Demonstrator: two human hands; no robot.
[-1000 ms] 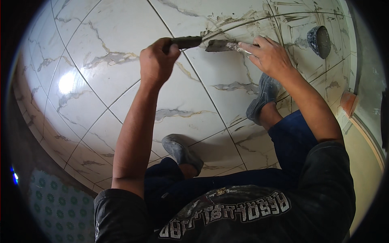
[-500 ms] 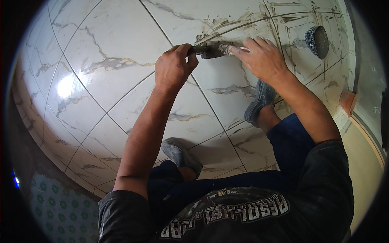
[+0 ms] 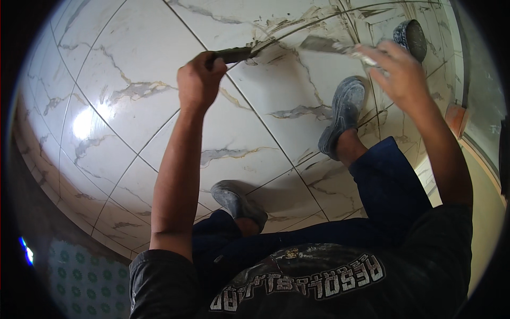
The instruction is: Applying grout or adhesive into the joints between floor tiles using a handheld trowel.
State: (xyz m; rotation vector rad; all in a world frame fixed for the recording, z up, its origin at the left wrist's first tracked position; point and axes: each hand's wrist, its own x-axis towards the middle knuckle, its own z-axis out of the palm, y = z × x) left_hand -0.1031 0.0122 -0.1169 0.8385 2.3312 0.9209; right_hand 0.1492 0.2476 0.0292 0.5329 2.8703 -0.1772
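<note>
My left hand (image 3: pixel 198 85) grips a dark, flat, grout-coated tool (image 3: pixel 234 54), held over a dark joint line in the white marble-patterned tiles (image 3: pixel 133 138). My right hand (image 3: pixel 396 77), blurred by motion, holds a spreader (image 3: pixel 324 45) with a wide grey blade and a pale, smeared handle, to the right of the other tool and apart from it. Dark grout streaks (image 3: pixel 287 24) lie along the joints at top. A speckled dark bowl (image 3: pixel 409 40) of grey material sits beyond my right hand, partly behind it.
My grey shoes (image 3: pixel 342 114) stand on the tiles below my hands. An orange-brown block (image 3: pixel 456 117) and a wooden strip (image 3: pixel 481 162) lie along the right edge beside a grey-green wall. A patterned blue-green surface (image 3: pixel 85 276) shows at lower left.
My hands came close with the tools together half a second ago. Now my right hand has moved right toward the bowl, and my left hand has drawn back left and up.
</note>
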